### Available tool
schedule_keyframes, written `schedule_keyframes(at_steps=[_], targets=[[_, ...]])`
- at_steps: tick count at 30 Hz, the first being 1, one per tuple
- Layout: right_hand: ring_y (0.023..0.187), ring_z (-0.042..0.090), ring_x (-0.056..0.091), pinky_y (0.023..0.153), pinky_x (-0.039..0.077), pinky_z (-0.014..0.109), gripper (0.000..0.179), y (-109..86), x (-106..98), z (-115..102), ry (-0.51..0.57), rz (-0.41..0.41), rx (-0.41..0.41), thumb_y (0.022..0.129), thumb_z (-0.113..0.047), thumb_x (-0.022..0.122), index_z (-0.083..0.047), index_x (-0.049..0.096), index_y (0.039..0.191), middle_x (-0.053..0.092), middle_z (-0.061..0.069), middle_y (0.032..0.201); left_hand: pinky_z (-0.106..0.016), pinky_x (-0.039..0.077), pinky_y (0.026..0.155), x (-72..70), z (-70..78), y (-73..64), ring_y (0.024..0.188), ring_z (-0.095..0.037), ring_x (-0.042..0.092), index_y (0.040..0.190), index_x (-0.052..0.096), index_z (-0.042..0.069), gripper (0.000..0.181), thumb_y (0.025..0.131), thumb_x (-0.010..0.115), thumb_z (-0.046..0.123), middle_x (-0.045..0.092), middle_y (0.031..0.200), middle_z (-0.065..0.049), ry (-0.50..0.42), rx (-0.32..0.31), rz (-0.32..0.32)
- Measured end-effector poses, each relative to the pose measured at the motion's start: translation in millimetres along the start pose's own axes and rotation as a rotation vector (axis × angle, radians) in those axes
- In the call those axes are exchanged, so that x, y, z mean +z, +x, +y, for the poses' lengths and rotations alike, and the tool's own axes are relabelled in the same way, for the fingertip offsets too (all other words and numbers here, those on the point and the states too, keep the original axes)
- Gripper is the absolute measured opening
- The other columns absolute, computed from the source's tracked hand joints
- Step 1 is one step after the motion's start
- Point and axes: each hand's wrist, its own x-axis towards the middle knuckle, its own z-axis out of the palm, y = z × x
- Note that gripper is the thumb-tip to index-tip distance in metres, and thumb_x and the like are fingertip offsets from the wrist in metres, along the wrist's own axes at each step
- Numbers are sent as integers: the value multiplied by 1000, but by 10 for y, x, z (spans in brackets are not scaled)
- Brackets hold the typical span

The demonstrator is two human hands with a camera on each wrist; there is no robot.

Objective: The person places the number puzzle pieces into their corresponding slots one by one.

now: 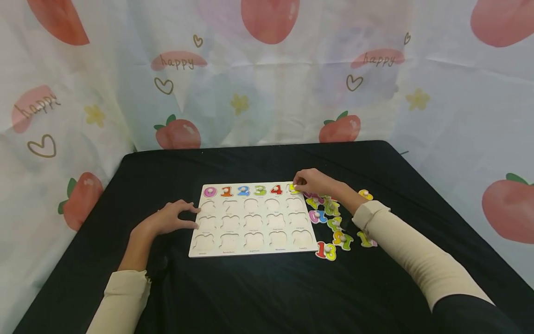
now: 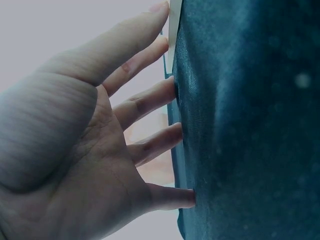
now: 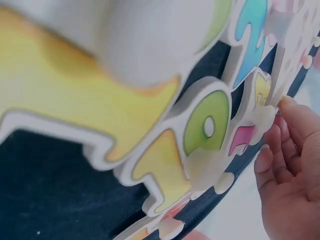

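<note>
Level pressure mattered most

The right hand (image 1: 314, 181) had curled fingers pinching the yellow wooden numeral-5 piece (image 1: 294, 190) at the far right corner of the white rectangular wooden puzzle board (image 1: 240, 213). The left hand (image 1: 170, 218), fingers apart, touched the board's left edge; matching outline to recess before pressing seemed wisest

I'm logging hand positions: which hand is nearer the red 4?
Right. The right hand is at the yellow 5, beside the red 4; the left hand is farther, at the left edge of the board.
</note>
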Motion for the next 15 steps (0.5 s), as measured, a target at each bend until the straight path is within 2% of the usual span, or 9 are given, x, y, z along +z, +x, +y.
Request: schedule_keyframes(at_steps=[6,10,15], targets=[[73,16,54,70,48,30,8,50,46,-34,43,-13,14,90,-11,65,-4,66,94,60,1,82,-63,34,93,7,-25,-18,124,-44,35,130,57,7,57,83,71,36,41,139,-24,2,-6,-4],[73,16,54,70,47,29,8,79,84,-47,43,-17,9,90,-11,65,-5,65,94,60,1,82,-61,35,93,11,-36,-28,123,-44,36,130,57,6,57,83,71,36,40,139,-25,-4,-9,-3],[74,17,53,71,47,29,7,88,76,-58,32,-3,46,89,-11,65,-5,65,93,60,2,81,-62,34,93,-8,-8,-8,123,-44,35,129,57,5,56,84,71,35,41,137,-25,-8,5,4]])
